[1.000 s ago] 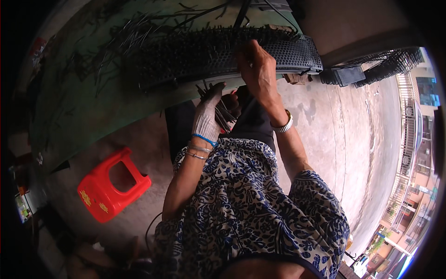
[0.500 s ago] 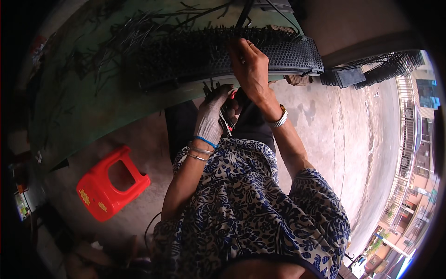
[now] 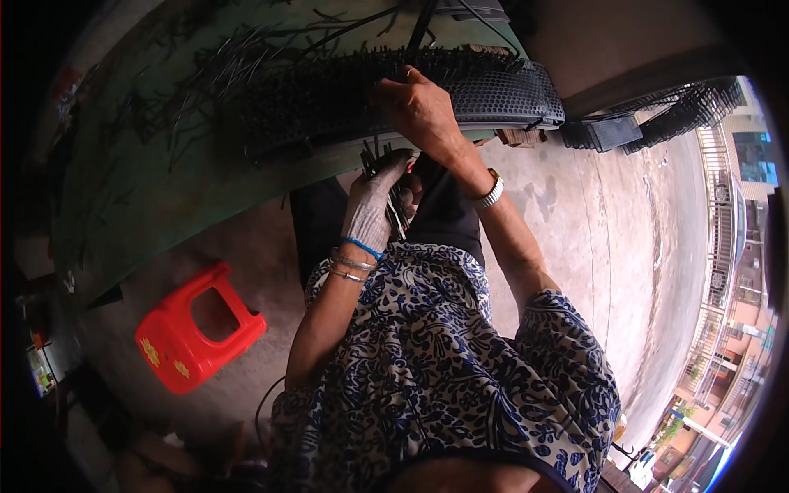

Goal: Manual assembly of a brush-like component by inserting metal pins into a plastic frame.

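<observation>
My left hand [image 3: 371, 191], in a pale knitted glove, is closed around a bundle of thin dark strips [image 3: 377, 156] above my lap. A bit of red shows by its thumb. My bare right hand [image 3: 427, 119] is over a long, curved black panel [image 3: 509, 97] full of small holes. Its fingers are bent and pressed together at the edge of the filled part; whatever is between them is hidden. Many short dark strips [image 3: 316, 89] stand packed in the panel's left and far part, while bare holes show on the right.
The panel lies on a green table [image 3: 185, 185] with loose dark strips [image 3: 238, 62] scattered on it. Wooden blocks [image 3: 519, 137] sit under its right end. A red plastic stool [image 3: 193, 349] is on the concrete floor at the left. Another dark rack [image 3: 686, 123] stands at the far right.
My right hand has shifted left along the panel, its fingers now over the packed strips. My left hand keeps its hold on the bundle, almost unmoved.
</observation>
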Motion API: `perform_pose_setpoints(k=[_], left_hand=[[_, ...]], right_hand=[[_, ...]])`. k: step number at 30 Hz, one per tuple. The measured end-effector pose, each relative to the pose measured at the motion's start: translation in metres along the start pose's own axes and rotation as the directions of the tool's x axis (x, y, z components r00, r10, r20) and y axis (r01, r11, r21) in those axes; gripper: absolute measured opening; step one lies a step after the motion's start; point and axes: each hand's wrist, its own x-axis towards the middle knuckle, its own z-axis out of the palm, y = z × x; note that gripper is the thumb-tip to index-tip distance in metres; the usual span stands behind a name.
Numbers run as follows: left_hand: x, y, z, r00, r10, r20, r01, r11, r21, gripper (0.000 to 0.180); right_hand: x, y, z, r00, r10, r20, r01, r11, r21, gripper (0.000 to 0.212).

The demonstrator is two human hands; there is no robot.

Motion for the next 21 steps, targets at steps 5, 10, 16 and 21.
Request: perform_pose_setpoints(k=[5, 10, 16, 21], left_hand=[[-0.005, 0.003, -0.001, 0.999, 0.028, 0.044, -0.030, 0.998, 0.049, 0.021], [-0.004, -0.001, -0.009, 0.994, 0.042, 0.102, -0.053, 0.993, 0.106, 0.020], [0.006, 0.000, -0.013, 0.990, 0.087, 0.112, -0.097, 0.992, 0.081, 0.022], [0.018, -0.010, -0.023, 0.997, -0.032, 0.074, 0.047, 0.977, -0.209, 0.026]], right_hand=[[-0.012, -0.007, -0.014, 0.982, 0.163, 0.101, -0.166, 0.986, 0.021, 0.018], [-0.023, -0.010, -0.033, 0.897, 0.057, 0.438, -0.285, 0.834, 0.473, 0.018], [-0.014, -0.008, -0.031, 0.956, 0.294, 0.002, -0.269, 0.875, 0.403, 0.006], [-0.005, -0.010, -0.002, 0.929, 0.171, -0.328, -0.063, 0.947, 0.314, 0.006]])
